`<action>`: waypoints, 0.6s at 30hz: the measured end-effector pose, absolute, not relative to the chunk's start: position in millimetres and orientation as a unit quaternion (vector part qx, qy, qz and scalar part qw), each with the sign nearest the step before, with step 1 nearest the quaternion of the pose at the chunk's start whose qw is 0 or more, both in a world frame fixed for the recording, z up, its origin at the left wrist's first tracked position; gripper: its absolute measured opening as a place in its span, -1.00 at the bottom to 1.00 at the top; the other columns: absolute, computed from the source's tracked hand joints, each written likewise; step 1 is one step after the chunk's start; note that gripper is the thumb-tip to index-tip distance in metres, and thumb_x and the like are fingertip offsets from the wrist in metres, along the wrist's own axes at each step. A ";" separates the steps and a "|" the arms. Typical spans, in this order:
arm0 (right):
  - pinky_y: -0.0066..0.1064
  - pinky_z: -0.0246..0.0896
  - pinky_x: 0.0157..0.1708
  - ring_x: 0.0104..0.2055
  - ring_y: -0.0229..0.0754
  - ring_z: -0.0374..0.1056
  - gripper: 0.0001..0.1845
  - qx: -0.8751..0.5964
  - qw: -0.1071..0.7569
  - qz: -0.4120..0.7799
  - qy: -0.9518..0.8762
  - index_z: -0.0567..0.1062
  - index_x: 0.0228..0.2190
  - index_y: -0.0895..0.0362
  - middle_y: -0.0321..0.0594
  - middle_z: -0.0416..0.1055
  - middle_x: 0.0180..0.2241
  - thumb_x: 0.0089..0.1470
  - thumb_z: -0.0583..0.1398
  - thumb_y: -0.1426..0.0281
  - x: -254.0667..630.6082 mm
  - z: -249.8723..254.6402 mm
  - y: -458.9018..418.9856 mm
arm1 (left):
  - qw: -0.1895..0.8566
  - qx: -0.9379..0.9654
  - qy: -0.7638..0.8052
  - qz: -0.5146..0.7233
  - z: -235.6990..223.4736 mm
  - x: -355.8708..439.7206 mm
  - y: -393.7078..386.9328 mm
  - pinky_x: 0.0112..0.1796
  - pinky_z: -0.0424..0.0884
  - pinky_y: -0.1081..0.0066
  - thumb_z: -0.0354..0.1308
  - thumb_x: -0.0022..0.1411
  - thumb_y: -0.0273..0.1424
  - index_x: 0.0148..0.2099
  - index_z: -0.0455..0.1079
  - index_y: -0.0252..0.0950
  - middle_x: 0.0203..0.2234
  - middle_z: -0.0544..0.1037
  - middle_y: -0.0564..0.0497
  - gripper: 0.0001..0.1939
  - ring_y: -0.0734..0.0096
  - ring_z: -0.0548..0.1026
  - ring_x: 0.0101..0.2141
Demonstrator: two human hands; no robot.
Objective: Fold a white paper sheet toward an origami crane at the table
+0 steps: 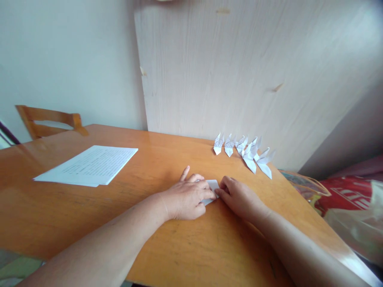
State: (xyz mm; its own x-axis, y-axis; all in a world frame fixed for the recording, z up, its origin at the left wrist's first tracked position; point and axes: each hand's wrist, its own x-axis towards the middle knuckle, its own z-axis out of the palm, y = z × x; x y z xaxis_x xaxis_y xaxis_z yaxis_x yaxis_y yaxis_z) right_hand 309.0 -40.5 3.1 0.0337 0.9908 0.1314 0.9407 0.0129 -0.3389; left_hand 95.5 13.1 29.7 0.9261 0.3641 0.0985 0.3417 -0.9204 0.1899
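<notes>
A small folded piece of white paper lies on the wooden table between my hands. My left hand rests on top of it with its fingers spread, pressing it down; the little finger is lifted. Much of the paper is hidden under these fingers. At the paper's right edge, my right hand has its thumb and curled forefinger pinched together on the corner.
Several folded paper figures with pointed tips stand at the table's back right. A stack of written sheets lies to the left. The table meets a pale panel behind. A chair and red bag flank it.
</notes>
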 end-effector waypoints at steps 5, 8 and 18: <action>-0.41 0.01 -0.40 -0.32 -0.18 0.36 -0.83 -0.708 0.149 0.060 -0.688 0.30 -0.38 0.07 -0.19 0.44 -0.31 0.21 0.12 0.27 305.5 4.5 -42.5 | 0.041 0.980 0.182 0.070 33.8 99.8 7.4 0.22 -0.48 -0.27 0.02 0.14 -0.48 0.02 0.45 -0.04 -0.06 0.50 0.03 -0.57 0.09 0.26 0.11; -0.40 0.02 -0.39 -0.29 -0.15 0.38 -0.82 -0.707 0.147 0.059 -0.689 0.29 -0.37 0.07 -0.17 0.44 -0.29 0.23 0.10 0.25 304.2 5.6 -42.8 | 0.018 0.982 0.178 0.064 38.3 100.9 4.6 0.23 -0.49 -0.25 0.03 0.14 -0.49 -0.01 0.45 -0.05 -0.07 0.52 0.03 -0.59 0.08 0.23 0.15; -0.38 0.00 -0.40 -0.26 -0.11 0.40 -0.85 -0.704 0.154 0.066 -0.690 0.33 -0.33 0.07 -0.14 0.46 -0.26 0.22 0.10 0.26 304.2 4.4 -40.9 | -0.035 0.986 0.158 0.044 45.3 88.8 0.6 0.25 -0.47 -0.18 0.02 0.24 -0.54 -0.06 0.46 -0.09 -0.12 0.58 0.10 -0.67 0.10 0.17 0.25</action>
